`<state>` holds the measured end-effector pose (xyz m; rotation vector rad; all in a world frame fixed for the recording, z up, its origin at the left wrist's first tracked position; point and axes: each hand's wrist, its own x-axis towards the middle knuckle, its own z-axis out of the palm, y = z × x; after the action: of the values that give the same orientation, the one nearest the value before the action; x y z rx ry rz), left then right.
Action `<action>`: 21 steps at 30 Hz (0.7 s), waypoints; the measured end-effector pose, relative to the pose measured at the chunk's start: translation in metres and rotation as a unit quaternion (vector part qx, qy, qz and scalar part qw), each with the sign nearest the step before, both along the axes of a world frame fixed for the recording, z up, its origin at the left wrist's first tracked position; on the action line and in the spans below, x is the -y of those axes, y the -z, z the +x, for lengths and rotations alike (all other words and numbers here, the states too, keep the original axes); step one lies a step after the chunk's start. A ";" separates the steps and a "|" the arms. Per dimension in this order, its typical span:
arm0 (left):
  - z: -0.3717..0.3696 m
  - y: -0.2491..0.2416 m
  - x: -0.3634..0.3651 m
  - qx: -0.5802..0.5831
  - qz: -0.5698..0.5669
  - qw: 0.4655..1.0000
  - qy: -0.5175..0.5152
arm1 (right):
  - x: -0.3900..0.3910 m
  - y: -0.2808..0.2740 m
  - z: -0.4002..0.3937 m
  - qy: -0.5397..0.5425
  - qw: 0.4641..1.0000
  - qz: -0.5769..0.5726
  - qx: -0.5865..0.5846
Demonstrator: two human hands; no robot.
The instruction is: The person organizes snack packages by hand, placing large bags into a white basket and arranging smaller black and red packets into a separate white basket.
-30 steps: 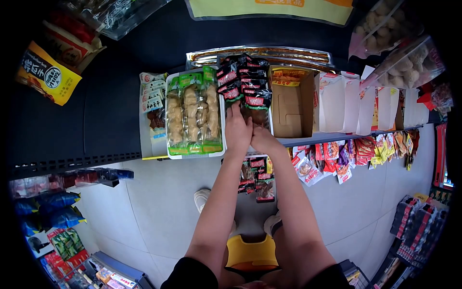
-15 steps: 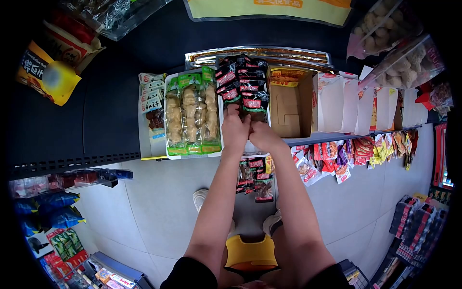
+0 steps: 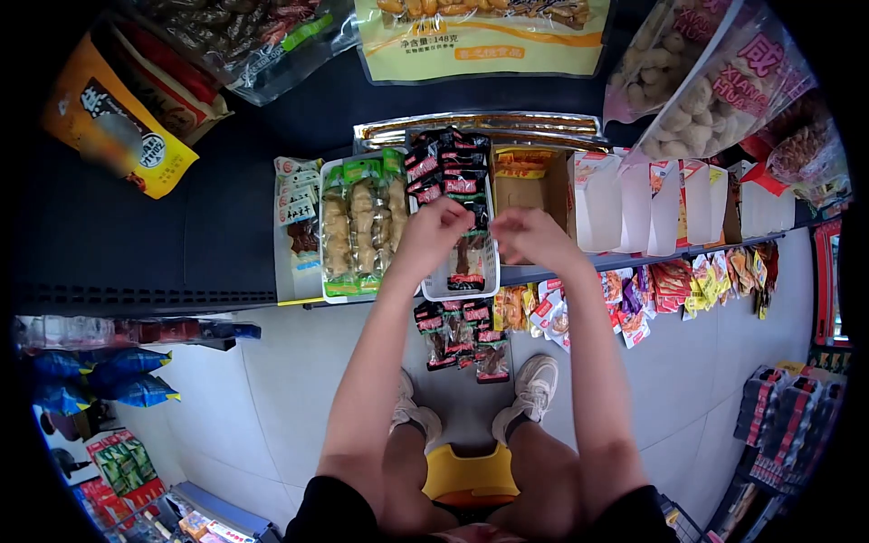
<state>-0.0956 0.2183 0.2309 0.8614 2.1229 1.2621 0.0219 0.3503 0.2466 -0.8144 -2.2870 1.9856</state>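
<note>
A white basket (image 3: 463,291) on the shelf holds black-and-red snack packets (image 3: 462,176), stacked at the back and lying flat at the front. Over its left side is my left hand (image 3: 439,233), fingers bent and closed above the packets; anything in them is hidden. My right hand (image 3: 536,237) hovers by the basket's right rim, in front of a brown cardboard box (image 3: 525,192). Its fingers are half curled and apart, slightly blurred, with nothing visible in them. Left of the basket stands a white tray (image 3: 355,297) of green-edged snack packs (image 3: 364,226).
White cartons (image 3: 625,208) line the shelf to the right. Large snack bags (image 3: 484,41) hang above. Several packets (image 3: 462,339) hang below the shelf's front edge. A yellow stool (image 3: 471,475) is between my legs, over a grey tiled floor (image 3: 299,389).
My hands were together in the basket; now they are apart, the right hand moved right towards the cardboard box. Flat packets show at the basket's front. The view has shifted.
</note>
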 end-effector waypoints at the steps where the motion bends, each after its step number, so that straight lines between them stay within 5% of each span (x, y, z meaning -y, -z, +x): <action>1: 0.002 -0.010 0.003 0.058 -0.001 0.996 0.066 | 0.001 -0.007 0.007 -0.067 0.997 -0.006 0.043; 2: 0.008 -0.014 0.007 0.055 0.000 0.996 0.066 | 0.003 -0.010 0.015 -0.132 0.987 -0.012 0.086; 4: 0.029 -0.015 0.025 -0.006 -0.056 0.960 0.274 | 0.012 0.006 0.034 -0.176 0.970 -0.093 0.142; 6: 0.051 0.003 0.045 0.146 -0.123 0.908 0.374 | 0.023 0.041 0.060 -0.203 0.948 -0.154 0.191; 8: 0.074 0.043 0.067 0.259 -0.155 0.876 0.376 | 0.035 0.079 0.084 -0.242 0.928 -0.143 0.244; 10: 0.095 0.070 0.081 0.246 -0.205 0.877 0.359 | 0.049 0.116 0.107 -0.273 0.915 -0.115 0.274; 13: 0.140 0.162 0.106 0.180 -0.228 0.923 0.252 | 0.075 0.159 0.141 -0.167 0.915 -0.127 0.344; 15: 0.164 0.202 0.116 0.141 -0.234 0.948 0.164 | 0.091 0.193 0.162 0.003 0.948 0.015 0.317; 18: 0.174 0.222 0.121 0.106 -0.187 0.969 0.118 | 0.098 0.219 0.170 0.010 0.945 0.083 0.316; 21: 0.174 0.226 0.118 0.137 -0.149 0.973 0.110 | 0.101 0.231 0.170 0.040 0.953 0.034 0.297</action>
<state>0.0785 0.0999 0.0054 0.7221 1.8748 0.8648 0.1921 0.2489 0.0158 -1.6566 -2.5185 1.7844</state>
